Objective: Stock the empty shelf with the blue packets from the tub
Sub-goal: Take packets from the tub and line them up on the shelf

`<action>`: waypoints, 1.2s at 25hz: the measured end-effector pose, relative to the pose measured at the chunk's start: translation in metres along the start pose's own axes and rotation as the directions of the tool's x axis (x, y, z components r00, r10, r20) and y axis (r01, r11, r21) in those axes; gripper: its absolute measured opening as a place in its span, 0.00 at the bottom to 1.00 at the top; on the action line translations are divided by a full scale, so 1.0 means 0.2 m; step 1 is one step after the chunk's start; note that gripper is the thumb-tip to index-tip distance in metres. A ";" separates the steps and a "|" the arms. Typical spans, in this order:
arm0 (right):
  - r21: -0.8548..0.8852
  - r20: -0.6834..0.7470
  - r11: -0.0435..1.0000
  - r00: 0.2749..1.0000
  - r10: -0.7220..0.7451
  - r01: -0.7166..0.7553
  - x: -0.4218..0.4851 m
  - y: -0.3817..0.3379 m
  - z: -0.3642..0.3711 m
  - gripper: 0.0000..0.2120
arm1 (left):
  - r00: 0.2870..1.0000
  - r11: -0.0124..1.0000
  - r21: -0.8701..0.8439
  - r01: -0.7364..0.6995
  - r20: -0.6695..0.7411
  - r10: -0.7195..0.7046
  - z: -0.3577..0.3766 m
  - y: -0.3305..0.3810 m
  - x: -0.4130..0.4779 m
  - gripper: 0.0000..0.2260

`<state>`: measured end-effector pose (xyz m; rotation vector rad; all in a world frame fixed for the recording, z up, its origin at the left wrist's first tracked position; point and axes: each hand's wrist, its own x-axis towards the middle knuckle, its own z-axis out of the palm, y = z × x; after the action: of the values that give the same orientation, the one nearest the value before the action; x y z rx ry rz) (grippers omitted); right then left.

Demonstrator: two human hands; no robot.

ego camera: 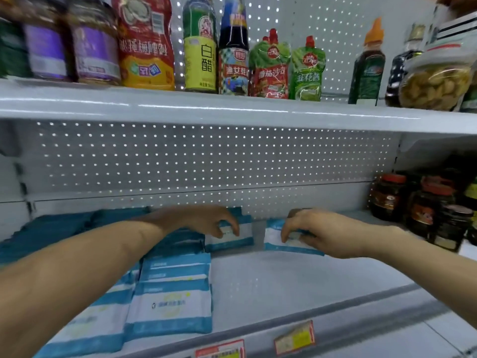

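Green bottle, yellow label: "白醋". Right of it: dark bottle, "渔女蚝"; red pouch, "番茄沙司"; green pouch, "韭花酱".

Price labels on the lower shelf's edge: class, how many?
2: a red-edged label, cut off by the frame's bottom, and a yellowish label just right of it. Others may lie out of view.

Shop, grocery aisle. White metal upper shelf at 12 o'clock, perforated back panel behind. Labelled sauce bottles, pouches, purple-label jars lined up facing outward. Dark jars at 3 o'clock. Price tags on lower shelf front edge, 6 o'clock. Identical blue packets stacked in rows, 7 o'clock.
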<state>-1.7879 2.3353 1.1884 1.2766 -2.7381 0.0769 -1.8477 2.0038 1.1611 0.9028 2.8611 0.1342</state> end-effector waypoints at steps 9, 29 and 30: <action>0.132 0.078 0.991 0.996 -0.043 0.033 0.41 -0.08 0.13 0.22 | 0.992 0.997 0.043 -0.066 -0.103 0.070 0.03 -0.17 0.04 0.18; 0.100 -0.181 0.991 0.981 -0.065 0.084 0.47 -0.17 0.41 0.22 | 0.905 0.996 -0.073 -0.051 -0.426 0.015 -0.04 0.08 -0.17 0.19; 0.084 -0.184 0.995 0.982 -0.038 0.054 0.38 -0.14 0.38 0.22 | 0.907 0.996 -0.060 -0.068 -0.420 0.037 -0.05 0.15 -0.14 0.19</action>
<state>-1.8217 2.2514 1.1236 1.2848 -2.5742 0.2990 -1.8089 2.0116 1.1771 1.0472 3.1913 0.4946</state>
